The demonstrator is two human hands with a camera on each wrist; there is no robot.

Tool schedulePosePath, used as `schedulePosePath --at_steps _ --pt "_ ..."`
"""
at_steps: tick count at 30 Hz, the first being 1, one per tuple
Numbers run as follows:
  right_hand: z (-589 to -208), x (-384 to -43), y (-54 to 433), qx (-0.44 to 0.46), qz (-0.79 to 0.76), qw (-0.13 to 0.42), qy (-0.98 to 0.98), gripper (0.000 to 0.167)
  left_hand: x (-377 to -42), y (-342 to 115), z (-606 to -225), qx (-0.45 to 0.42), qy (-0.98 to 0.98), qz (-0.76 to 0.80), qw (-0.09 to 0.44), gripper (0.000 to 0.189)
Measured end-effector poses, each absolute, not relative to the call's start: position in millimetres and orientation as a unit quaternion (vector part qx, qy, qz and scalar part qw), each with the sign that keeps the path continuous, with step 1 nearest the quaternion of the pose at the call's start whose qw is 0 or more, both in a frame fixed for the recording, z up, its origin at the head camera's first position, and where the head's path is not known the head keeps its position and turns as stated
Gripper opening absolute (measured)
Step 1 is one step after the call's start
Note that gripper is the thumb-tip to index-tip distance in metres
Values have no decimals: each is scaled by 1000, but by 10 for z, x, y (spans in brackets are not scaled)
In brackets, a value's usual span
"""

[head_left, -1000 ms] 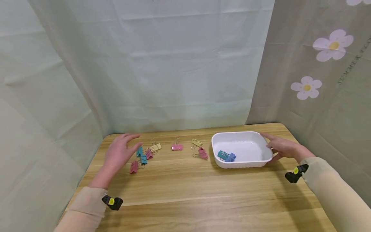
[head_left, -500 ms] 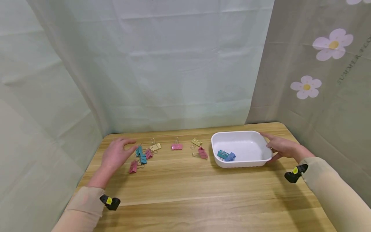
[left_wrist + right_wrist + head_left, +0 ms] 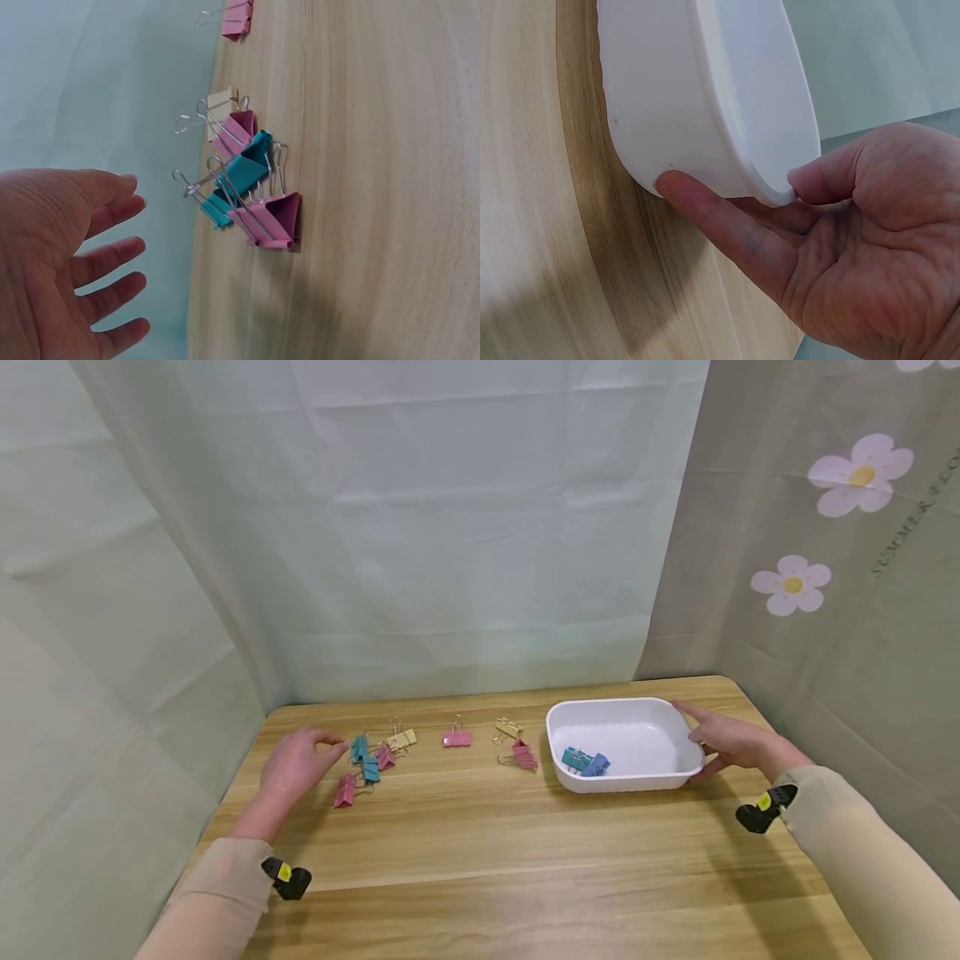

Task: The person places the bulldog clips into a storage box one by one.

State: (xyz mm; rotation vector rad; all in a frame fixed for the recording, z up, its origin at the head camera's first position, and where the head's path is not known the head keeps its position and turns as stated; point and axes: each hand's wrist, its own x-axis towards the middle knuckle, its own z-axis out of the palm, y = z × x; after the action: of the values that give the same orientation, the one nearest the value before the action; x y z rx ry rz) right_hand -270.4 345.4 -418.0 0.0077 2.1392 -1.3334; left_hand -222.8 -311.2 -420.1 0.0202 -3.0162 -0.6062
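My left hand [image 3: 296,764] is at the left of a small group of binder clips, thumb and index fingertips close together beside a teal binder clip [image 3: 360,749]. In the left wrist view a gap shows between those fingertips and the clip's wire handle; the other fingers are loosely bent. Around it lie a second teal clip [image 3: 246,171], pink clips [image 3: 266,221] and a cream clip [image 3: 222,105]. On the right, my right hand [image 3: 731,743] grips the end of a white plastic tray [image 3: 652,783], thumb and fingers spread around its rim and outer wall.
In the tray lie a teal clip [image 3: 576,758] and a blue clip [image 3: 596,766]. Between the group and the tray are a pink clip [image 3: 457,739], a yellow clip [image 3: 509,727] and a rose clip [image 3: 524,754]. Curtains [image 3: 465,527] stand behind the wooden table [image 3: 480,877].
My left hand has lowered toward the teal clip at the group's left, and its thumb and index finger have drawn together. The right hand and the tray have stayed in place.
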Motion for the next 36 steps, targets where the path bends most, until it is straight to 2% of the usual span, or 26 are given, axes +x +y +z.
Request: schedulePosePath --at_steps 14,29,36 --pt "-4166 -2705 3482 -10 -503 305 808 76 -2291 -3207 -4308 33 -967 -247 -48 44" --pt "-4172 -2700 3459 -12 -512 304 803 74 -2293 -3196 -4326 56 -954 -278 -93 40" --pt "-4175 -2696 3453 -7 -508 303 806 74 -2312 -3204 -4374 48 -952 -285 -97 38"
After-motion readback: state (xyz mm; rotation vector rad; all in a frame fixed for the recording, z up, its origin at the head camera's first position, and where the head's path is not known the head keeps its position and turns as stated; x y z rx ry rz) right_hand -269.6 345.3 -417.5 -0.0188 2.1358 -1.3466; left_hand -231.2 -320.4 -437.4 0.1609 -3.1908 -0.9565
